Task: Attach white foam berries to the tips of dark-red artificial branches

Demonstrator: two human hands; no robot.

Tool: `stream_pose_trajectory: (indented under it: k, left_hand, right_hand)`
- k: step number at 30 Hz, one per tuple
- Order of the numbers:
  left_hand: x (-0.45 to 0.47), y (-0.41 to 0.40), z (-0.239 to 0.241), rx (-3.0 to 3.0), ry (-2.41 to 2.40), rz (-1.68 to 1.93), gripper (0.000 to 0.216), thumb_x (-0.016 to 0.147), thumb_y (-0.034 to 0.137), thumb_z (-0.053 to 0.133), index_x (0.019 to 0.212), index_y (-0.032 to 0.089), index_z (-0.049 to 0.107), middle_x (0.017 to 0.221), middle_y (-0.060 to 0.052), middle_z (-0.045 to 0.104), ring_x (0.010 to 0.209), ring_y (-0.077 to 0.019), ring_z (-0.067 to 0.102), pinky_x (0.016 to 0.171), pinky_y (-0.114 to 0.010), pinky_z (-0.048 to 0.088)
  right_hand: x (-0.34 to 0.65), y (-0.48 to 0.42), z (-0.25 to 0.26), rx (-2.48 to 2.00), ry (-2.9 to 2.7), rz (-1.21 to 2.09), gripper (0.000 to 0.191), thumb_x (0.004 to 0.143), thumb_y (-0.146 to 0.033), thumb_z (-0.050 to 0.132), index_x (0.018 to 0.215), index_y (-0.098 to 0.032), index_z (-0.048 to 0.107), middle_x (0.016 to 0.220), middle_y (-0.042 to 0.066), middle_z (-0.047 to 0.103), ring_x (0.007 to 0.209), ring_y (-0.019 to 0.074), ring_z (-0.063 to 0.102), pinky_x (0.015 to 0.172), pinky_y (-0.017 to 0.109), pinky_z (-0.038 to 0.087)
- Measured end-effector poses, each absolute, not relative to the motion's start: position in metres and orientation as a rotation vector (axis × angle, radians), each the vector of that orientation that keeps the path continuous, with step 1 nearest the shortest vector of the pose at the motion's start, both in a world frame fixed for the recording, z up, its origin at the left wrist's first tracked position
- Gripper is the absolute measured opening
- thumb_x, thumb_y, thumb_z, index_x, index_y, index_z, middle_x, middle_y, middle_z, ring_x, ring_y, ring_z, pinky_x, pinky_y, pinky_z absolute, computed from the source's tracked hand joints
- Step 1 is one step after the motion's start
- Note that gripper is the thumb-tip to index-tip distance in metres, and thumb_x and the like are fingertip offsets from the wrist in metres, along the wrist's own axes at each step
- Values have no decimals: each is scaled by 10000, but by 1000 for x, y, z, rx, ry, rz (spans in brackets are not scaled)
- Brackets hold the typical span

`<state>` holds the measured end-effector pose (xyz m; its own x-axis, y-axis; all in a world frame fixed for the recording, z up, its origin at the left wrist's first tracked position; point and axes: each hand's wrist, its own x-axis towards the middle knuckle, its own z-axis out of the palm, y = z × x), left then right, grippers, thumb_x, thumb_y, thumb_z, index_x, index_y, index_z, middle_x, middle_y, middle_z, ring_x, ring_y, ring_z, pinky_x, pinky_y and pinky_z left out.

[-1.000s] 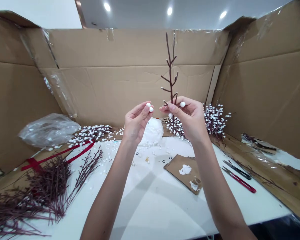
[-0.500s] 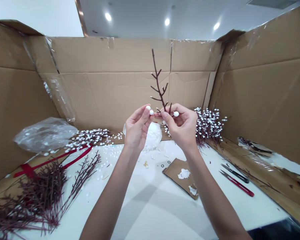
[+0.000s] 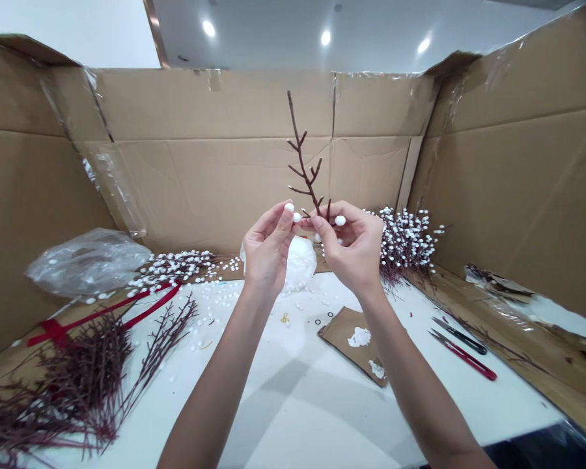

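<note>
Between the thumb and fingers of my right hand (image 3: 355, 244) is a brown artificial twig (image 3: 300, 153), upright and leaning a little left, with short side shoots tipped in white. One white ball (image 3: 340, 221) shows by my right fingers, seemingly on a low shoot of the twig. My left hand (image 3: 268, 251) pinches small white foam balls (image 3: 290, 208); two of them show at the fingertips. The nearer ball is close to a low left shoot, and whether they touch I cannot tell. My right fingers hide the lower stem.
Bare brown twigs (image 3: 88, 378) lie at left beside a red ribbon (image 3: 161, 299). White-berried bunches (image 3: 407, 238) rest at back right and back left. A plastic bag (image 3: 90, 260), glue-smeared cardboard (image 3: 344, 326) and two thread snips (image 3: 463, 355) lie around. Cardboard walls (image 3: 215, 169) enclose the table.
The twig has shifted slightly left with my right hand, bringing its low left shoot closer to the balls. My left hand keeps its pinch almost in place.
</note>
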<state>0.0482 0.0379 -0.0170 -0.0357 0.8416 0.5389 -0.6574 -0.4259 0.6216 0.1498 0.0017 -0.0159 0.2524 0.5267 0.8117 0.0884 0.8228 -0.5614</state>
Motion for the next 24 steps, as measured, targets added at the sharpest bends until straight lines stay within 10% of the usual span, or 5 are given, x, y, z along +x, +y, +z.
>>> stream_pose_trajectory:
  k: [24]
  left_hand:
    - [53,39,-22,1116,262,1771,204,567,251,820,748,226,729,790,23,726,739,-93,659,787,-244,513]
  right_hand:
    - [153,0,-14,-595,-1344,318,83,758,-192,599,680,-178,572,656,-5,615,666,138,667,623,256,563]
